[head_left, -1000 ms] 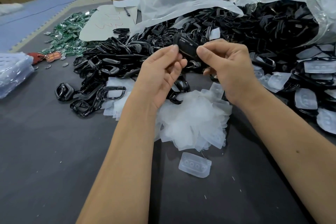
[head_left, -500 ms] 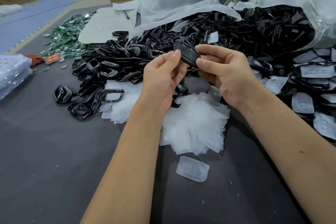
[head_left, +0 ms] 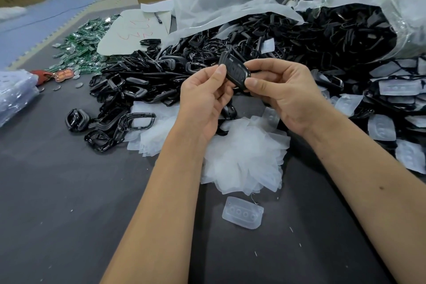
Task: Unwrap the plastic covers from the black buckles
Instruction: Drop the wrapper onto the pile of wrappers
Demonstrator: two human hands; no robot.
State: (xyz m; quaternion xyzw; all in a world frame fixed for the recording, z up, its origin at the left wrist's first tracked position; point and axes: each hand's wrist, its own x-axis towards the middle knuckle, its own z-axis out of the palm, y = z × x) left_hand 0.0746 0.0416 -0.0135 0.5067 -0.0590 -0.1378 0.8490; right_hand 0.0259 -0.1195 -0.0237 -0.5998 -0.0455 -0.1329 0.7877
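Above the table (head_left: 57,191), black buckle (head_left: 234,71) pinched between left hand (head_left: 202,101) and right hand (head_left: 283,94).

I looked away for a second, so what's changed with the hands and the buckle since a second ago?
Both hands, left and right, still pinch the buckle, now turned so more of its face shows. Nothing was let go. The plastic covers and buckle pile lie as before.

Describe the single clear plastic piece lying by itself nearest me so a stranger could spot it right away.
Start at the heap of white plastic covers on the dark table, below both hands. Just nearer the camera lies one clear plastic piece, apart from the heap. It alone lies flat and shows a row of round bumps.
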